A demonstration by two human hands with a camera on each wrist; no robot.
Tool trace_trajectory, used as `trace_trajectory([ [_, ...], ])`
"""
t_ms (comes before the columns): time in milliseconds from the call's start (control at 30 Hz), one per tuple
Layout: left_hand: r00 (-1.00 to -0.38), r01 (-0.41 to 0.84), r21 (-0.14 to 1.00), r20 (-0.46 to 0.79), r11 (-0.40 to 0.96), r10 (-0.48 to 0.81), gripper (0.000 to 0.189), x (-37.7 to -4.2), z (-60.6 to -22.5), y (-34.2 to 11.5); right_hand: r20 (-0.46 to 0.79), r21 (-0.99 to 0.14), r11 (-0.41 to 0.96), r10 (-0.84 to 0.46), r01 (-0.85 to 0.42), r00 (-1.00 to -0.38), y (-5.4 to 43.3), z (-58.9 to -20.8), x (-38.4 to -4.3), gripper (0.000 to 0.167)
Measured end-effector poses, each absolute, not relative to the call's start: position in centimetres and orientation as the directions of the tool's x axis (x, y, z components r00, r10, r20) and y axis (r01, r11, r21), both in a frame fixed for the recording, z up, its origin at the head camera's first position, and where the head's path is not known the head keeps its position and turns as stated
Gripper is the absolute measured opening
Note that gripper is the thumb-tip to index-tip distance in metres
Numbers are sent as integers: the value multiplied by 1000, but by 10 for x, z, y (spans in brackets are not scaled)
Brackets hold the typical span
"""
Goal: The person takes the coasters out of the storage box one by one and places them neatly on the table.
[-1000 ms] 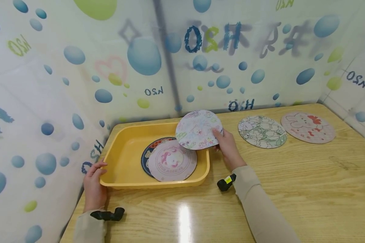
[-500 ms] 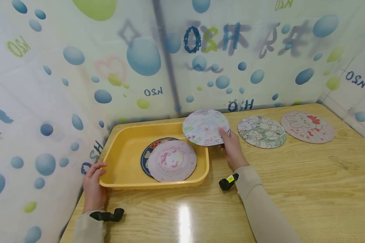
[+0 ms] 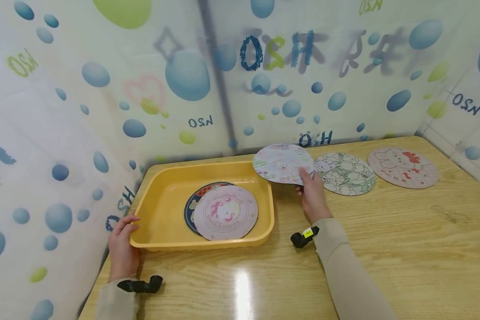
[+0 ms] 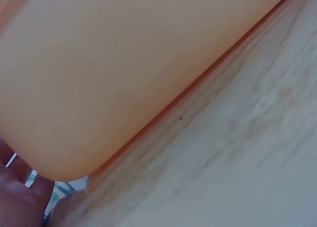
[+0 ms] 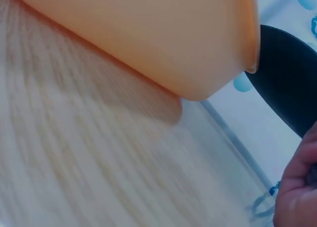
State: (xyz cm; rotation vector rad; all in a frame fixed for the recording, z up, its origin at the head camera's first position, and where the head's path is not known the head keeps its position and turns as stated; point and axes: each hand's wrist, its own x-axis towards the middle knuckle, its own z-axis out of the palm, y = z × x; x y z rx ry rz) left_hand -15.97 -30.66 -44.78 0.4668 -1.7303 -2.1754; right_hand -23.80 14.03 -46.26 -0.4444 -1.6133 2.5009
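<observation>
My right hand (image 3: 314,195) pinches a round white mouse pad (image 3: 282,162) with a colourful cartoon print, thumb on top. The pad hangs tilted over the back right corner of the yellow plastic tray (image 3: 160,242). Its black underside (image 5: 287,78) shows in the right wrist view. At the tray's left side, my left hand (image 3: 123,244) grips the rim, its fingertips bent over the edge. Inside the tray, a pink round mouse pad (image 3: 226,226) with a pony print overlaps a dark blue one (image 3: 190,213), mostly hidden beneath it.
A green floral round mouse pad (image 3: 348,175) lies on the wooden table (image 3: 404,249) right of the tray. Farther right is a pink rabbit mouse pad (image 3: 404,169). A patterned curtain (image 3: 240,106) stands behind the table and along its sides.
My right hand has moved right with the white mouse pad, from over the pads in the tray to the tray's right edge, tilting it flatter. My left hand stays at the rim.
</observation>
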Motion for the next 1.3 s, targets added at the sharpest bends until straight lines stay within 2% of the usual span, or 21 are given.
trace_trajectory([
  [433, -891, 49, 975, -56, -217, -450, 20, -160, -448, -307, -228, -873, -485, 327, 44, -917, 152, -462, -238, 37],
  [1300, -887, 50, 969, -69, -243, -457, 19, -160, -448, -307, -200, -916, -398, 360, 44, -911, 154, -466, -236, 40],
])
